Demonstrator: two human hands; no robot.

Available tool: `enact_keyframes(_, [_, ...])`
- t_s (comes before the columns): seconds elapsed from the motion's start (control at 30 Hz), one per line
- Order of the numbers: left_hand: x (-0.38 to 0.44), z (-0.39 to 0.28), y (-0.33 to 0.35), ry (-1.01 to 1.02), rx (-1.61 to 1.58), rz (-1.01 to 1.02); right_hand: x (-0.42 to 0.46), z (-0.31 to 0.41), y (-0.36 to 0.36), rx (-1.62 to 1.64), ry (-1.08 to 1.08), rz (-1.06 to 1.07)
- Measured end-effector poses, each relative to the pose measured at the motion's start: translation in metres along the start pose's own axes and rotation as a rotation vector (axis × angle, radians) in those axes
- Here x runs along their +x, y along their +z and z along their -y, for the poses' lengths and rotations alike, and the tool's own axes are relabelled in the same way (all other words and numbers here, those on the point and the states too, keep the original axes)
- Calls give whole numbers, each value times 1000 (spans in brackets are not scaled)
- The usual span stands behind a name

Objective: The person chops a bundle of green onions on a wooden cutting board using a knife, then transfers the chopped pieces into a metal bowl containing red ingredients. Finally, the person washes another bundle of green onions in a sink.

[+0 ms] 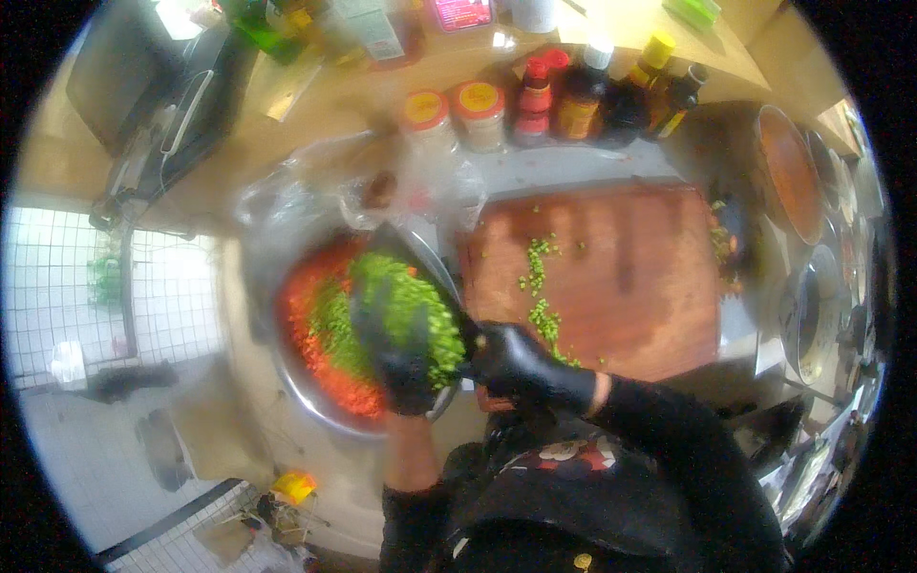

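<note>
My right hand [526, 362], in a black glove, grips the handle of a wide-bladed kitchen knife [428, 266]. The blade slants over a round metal bowl [309, 407]. A heap of chopped green vegetable [408, 297] lies against the blade, and my black-gloved left hand [407, 376] cups it from the left, fingers spread along it. Inside the bowl is finely chopped orange vegetable [304, 344], probably carrot, with more chopped greens [331, 322] on top. To the right, a wooden cutting board [645, 286] carries a scattered line of green bits [536, 266].
Behind the board stand two red-lidded jars [480, 107] and several sauce bottles [580, 107]. Clear plastic bags [308, 183] lie behind the bowl. A tilted brown-surfaced pan [789, 175] and a pale bowl [813, 315] are at the right. Vegetable scraps [725, 240] lie beyond the board's right edge.
</note>
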State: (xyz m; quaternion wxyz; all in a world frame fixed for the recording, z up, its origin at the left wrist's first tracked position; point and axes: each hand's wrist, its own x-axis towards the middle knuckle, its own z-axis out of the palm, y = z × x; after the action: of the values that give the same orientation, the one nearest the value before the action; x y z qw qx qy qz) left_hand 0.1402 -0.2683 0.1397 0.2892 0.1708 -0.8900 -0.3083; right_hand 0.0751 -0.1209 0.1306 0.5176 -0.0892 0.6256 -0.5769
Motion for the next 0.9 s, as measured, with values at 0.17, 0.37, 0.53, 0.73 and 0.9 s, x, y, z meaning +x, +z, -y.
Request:
enact_keyframes(0.17, [-13, 42, -25, 31, 181, 57, 38, 6, 41, 61, -206, 130])
enact_keyframes(0.37, [-24, 52, -7, -43, 54, 97, 38, 11, 49, 458, -296, 392])
enact_keyframes(0.53, [-11, 74, -9, -24, 561, 14, 16, 36, 14, -189, -243, 424])
enact_keyframes(0.73, [-22, 115, -41, 185, 876, -98, -47, 23, -69, -324, -273, 344])
enact_keyframes(0.9, [-34, 50, 4, 186, 349, -26, -81, -9, -152, -934, -504, -368])
